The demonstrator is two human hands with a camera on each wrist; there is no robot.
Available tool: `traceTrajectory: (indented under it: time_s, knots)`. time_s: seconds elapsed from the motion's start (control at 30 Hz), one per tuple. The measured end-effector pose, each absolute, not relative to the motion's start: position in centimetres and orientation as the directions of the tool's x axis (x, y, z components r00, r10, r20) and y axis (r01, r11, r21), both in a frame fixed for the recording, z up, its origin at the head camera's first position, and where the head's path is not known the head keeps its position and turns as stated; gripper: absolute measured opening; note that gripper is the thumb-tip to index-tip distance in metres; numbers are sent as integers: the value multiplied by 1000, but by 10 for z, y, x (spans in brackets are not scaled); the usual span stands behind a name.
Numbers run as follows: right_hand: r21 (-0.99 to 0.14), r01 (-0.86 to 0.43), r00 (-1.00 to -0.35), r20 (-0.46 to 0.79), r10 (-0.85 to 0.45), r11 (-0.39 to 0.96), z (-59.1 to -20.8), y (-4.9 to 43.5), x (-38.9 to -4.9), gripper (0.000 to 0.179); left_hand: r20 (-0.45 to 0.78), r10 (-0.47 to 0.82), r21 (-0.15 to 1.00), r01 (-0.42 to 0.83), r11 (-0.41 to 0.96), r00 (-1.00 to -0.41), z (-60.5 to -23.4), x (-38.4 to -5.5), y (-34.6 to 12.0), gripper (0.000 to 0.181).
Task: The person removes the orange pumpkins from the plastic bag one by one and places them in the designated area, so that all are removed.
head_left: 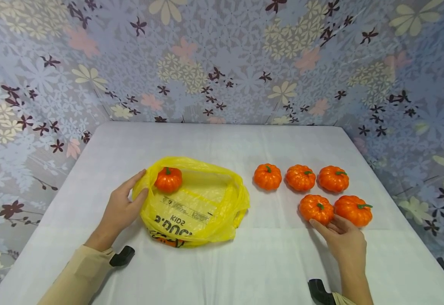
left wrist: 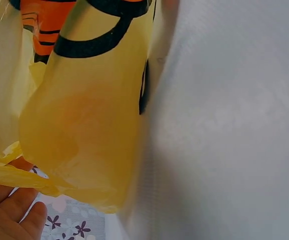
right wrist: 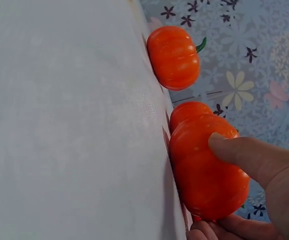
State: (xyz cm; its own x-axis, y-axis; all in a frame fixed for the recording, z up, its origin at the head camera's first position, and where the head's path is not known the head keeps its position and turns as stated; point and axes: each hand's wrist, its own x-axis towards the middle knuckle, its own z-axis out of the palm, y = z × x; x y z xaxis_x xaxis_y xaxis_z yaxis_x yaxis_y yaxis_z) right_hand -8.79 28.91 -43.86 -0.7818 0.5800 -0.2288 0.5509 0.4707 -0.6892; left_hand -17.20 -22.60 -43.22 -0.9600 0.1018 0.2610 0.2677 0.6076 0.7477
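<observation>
A yellow plastic bag (head_left: 191, 203) with black printing lies with its mouth open on the left half of the table. Inside its left end sits one small orange pumpkin (head_left: 168, 180). My left hand (head_left: 123, 207) holds the bag's left rim; in the left wrist view its fingers (left wrist: 14, 205) are at the bag's edge. On the right, my right hand (head_left: 344, 237) grips the front-left pumpkin (head_left: 316, 209) between thumb and fingers. Beside that hand lies another pumpkin (head_left: 353, 211), partly behind the fingers. The right wrist view shows the thumb on the gripped pumpkin (right wrist: 207, 170).
Behind the gripped pumpkin, a row of pumpkins stands on the white-covered table (head_left: 222, 144): a left one (head_left: 267, 177), a middle one (head_left: 300, 178) and a right one (head_left: 333, 178). Flower-patterned cloth (head_left: 222, 63) hangs behind the table.
</observation>
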Motion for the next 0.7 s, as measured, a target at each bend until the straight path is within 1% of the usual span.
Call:
traceTrajectory:
  time_s: [0.23, 0.47, 0.6, 0.7]
  knots:
    - [-692, 545, -783, -218, 583, 474, -436, 288, -88, 107, 273, 101, 744, 277, 608, -957, -430, -174, -226, 53]
    - [-727, 497, -781, -137, 609, 474, -423, 283, -86, 102, 285, 100, 741, 285, 608, -953, -428, -175, -226, 52]
    - [-741, 468, -786, -101, 610, 481, -413, 280, -84, 101, 267, 94, 749, 268, 607, -959, -429, -174, -226, 53]
    - [-758, 424, -794, -47, 606, 497, -408, 276, -83, 100, 251, 92, 756, 254, 604, -964, -430, -173, -226, 53]
